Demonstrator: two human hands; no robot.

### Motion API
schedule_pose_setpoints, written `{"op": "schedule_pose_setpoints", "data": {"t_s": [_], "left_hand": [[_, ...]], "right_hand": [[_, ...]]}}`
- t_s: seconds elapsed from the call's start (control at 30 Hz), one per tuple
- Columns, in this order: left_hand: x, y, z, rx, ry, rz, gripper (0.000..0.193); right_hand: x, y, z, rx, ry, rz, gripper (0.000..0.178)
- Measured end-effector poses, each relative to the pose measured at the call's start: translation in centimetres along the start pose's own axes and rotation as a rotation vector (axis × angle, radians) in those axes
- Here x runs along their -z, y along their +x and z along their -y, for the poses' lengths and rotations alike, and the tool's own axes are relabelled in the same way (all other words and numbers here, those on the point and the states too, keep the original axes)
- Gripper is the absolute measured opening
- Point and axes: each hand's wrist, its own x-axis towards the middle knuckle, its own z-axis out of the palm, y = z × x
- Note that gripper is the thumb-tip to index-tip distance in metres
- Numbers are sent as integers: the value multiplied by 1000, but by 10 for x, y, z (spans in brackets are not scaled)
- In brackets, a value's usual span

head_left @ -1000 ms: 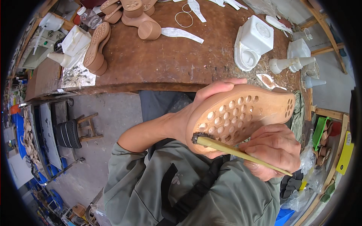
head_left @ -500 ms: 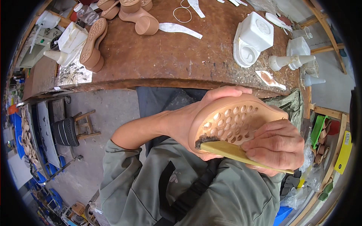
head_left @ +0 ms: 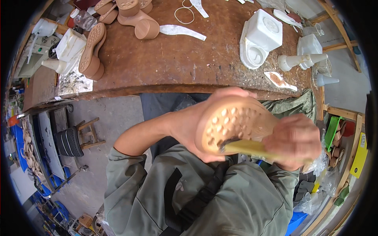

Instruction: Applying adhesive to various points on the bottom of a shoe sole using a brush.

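A tan shoe sole (head_left: 240, 112) with rows of round hollows on its upper face is tilted toward me in front of the bench. My left hand (head_left: 193, 128) wraps around its far and left edges, fingers over the top rim and below. In my right hand (head_left: 295, 137), blurred by motion, is a brush (head_left: 250, 148) with a flat yellowish handle. Its dark bristles rest on the hollowed face near the lower left. Part of the sole is hidden behind my right hand and the brush.
On the brown bench (head_left: 177, 59) sit more tan soles (head_left: 94, 51), a white glue container (head_left: 262, 37), nozzle-topped bottles (head_left: 293, 61) and white cut strips (head_left: 183, 31). A stool (head_left: 88, 133) and a wheeled rack (head_left: 51, 145) stand at left. Wooden shelving (head_left: 348, 157) is on the right.
The brush has shifted slightly right and up across the sole, away from its left rim. My right hand has risen with it; the left hand keeps its grip on the sole.
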Motion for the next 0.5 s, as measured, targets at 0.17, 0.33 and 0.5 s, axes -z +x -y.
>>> {"op": "schedule_pose_setpoints", "data": {"t_s": [0.17, 0.33, 0.5], "left_hand": [[10, 16, 3, 80, -645, -560, 106], [-2, 26, -6, -45, -796, -605, 88], [-13, 34, -11, -217, -919, -507, 90]], "right_hand": [[-11, 5, -7, -501, 80, -677, 11], [-31, 18, -27, -329, -284, -618, 12], [-30, 30, -31, -320, -363, -562, 14]]}}
